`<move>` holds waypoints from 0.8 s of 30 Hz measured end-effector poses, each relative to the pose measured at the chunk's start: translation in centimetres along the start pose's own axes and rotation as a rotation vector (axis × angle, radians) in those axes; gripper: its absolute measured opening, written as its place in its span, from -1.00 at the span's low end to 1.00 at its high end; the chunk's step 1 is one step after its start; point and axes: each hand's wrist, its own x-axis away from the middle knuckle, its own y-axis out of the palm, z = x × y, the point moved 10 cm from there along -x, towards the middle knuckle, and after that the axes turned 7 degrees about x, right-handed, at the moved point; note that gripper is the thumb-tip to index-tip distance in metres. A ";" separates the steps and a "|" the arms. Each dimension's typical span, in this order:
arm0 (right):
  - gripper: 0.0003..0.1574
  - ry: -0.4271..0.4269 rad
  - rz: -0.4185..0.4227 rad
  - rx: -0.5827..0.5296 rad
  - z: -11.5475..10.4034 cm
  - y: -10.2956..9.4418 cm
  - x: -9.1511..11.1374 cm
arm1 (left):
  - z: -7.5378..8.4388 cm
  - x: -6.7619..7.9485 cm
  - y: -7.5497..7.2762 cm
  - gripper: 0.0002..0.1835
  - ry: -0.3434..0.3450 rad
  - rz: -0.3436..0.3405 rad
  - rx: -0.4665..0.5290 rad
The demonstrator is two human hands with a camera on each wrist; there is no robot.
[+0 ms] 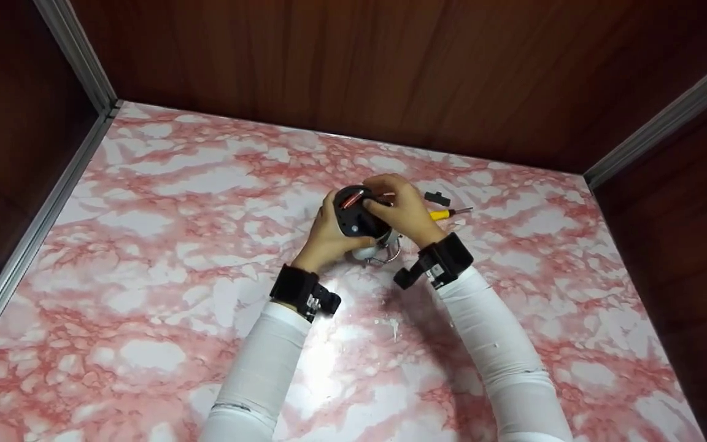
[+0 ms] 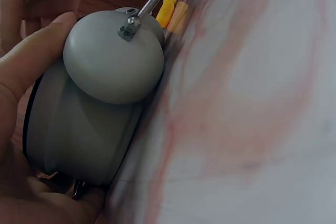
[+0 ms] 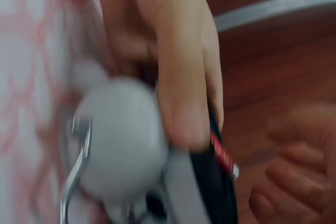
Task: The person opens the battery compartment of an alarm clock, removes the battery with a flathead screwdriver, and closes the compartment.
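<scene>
A grey twin-bell alarm clock is tipped with its black back facing up and its bells toward me. My left hand grips it by the side, thumb beside a bell and fingers wrapped round the body. In the back, a red battery sits at a slant, one end sticking out in the right wrist view. Over the far right of the back, my right hand has bent fingers, with the thumb close to the battery opening. I cannot tell whether its fingertips pinch anything.
Just right of the clock lies a screwdriver with a yellow handle. A small black cover piece lies beyond it. The red-and-white marbled table is bounded by dark wood panels at the back and sides.
</scene>
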 end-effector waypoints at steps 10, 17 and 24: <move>-0.68 -0.088 0.063 0.317 -2.2 1.8 -1.0 | 0.1 0.0 0.0 0.27 0.010 -0.007 -0.040; -0.75 -0.078 0.074 0.429 -2.7 3.0 -1.8 | 0.4 -0.1 -0.2 0.23 0.053 -0.002 -0.054; -0.83 0.023 0.038 0.528 -2.9 3.5 -2.6 | 0.7 -0.3 -0.1 0.18 0.101 0.000 -0.029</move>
